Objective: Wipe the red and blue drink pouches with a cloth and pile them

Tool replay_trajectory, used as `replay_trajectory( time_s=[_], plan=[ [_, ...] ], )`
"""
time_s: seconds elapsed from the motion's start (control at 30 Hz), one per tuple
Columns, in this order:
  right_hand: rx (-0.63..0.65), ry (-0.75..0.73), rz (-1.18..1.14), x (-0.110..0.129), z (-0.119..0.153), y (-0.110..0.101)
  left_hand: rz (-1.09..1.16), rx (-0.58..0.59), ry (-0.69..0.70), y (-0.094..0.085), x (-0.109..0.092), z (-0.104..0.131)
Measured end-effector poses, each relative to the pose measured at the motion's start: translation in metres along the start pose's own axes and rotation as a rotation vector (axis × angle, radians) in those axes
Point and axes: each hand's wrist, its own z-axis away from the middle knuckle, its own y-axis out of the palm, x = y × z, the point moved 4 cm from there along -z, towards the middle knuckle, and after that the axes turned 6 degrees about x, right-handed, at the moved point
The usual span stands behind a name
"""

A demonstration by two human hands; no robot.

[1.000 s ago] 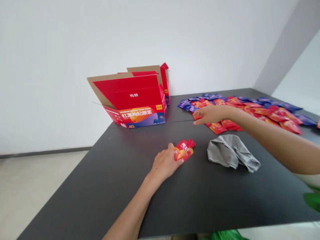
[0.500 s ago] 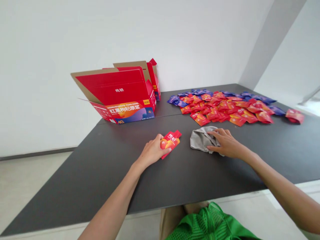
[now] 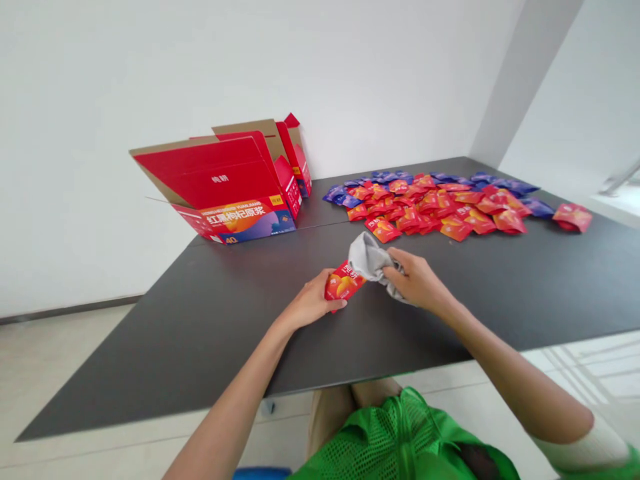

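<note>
Pinches a small glossy red-and-orange film-like pouch point(image 3: 345, 287) in the left grip point(image 3: 311, 301), over the smooth black bench point(image 3: 200, 360); clutches a crumpled grey fabric cloth point(image 3: 367, 257) in the right grip point(image 3: 413, 280), overlapping the pouch's far end in view; expect a light, soft, rather slippery pouch, best held by the side edges, without hard squeezing

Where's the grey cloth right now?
In the head view, just right of centre: bunched in the right hand, the grey cloth overlaps the top of the red pouch held by the left hand.
</note>
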Motion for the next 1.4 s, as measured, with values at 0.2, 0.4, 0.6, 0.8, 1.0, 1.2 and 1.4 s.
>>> replay_trajectory(
  time_s=[0.2,0.4,0.6,0.8,1.0,1.2,1.4],
  plan=[
    [0.202,-0.024,0.167,0.045,-0.003,0.033,0.026,0.021,0.166,0.022,-0.016,-0.008],
    [0.283,0.007,0.295,0.027,-0.013,0.026,-0.104,0.041,0.084,0.017,-0.018,-0.008],
    [0.299,0.030,0.351,0.032,-0.025,0.027,-0.122,0.020,0.135,0.018,-0.023,-0.006],
    [0.333,-0.095,0.355,0.041,-0.031,0.030,-0.193,0.047,0.057,0.019,-0.020,-0.008],
    [0.303,0.099,0.396,0.033,-0.033,0.028,-0.162,-0.019,0.063,0.016,-0.023,-0.007],
    [0.363,-0.139,0.341,0.048,-0.026,0.034,-0.211,0.045,0.023,0.018,-0.020,-0.007],
    [0.333,0.109,0.418,0.033,-0.035,0.030,-0.184,-0.036,0.066,0.016,-0.024,-0.005]
  ],
)
